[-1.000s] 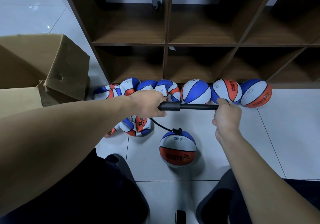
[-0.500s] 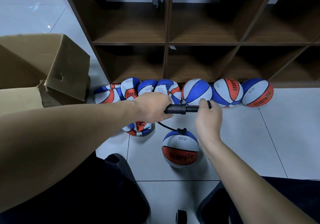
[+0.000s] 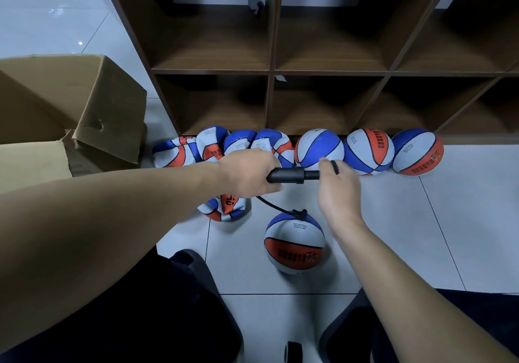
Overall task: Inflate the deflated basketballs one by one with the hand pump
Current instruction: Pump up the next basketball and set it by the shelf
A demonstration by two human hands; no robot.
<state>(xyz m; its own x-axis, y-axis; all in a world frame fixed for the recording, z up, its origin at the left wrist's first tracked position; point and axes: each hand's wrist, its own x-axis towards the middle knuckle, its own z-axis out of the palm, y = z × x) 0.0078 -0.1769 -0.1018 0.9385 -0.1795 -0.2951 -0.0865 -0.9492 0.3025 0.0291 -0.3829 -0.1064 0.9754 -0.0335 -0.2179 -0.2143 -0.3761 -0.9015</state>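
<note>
Nine basketballs lie on the pale tiled floor (image 3: 463, 222). Three inflated balls (image 3: 368, 152) and four crumpled flat ones (image 3: 196, 152) line the foot of the dark wooden cubby shelf (image 3: 269, 73); a fifth flat ball (image 3: 224, 208) sits just under the left forearm. The ninth, the round basketball (image 3: 295, 243), stands nearest the person, and a black hose (image 3: 272, 207) runs from its top up to the one hand pump (image 3: 292, 175). The left hand (image 3: 247, 173) grips the pump's barrel, fingers curled round it; the right hand (image 3: 338, 187) grips the handle (pushed nearly in). A cardboard box (image 3: 84, 109) stands open at left.
</note>
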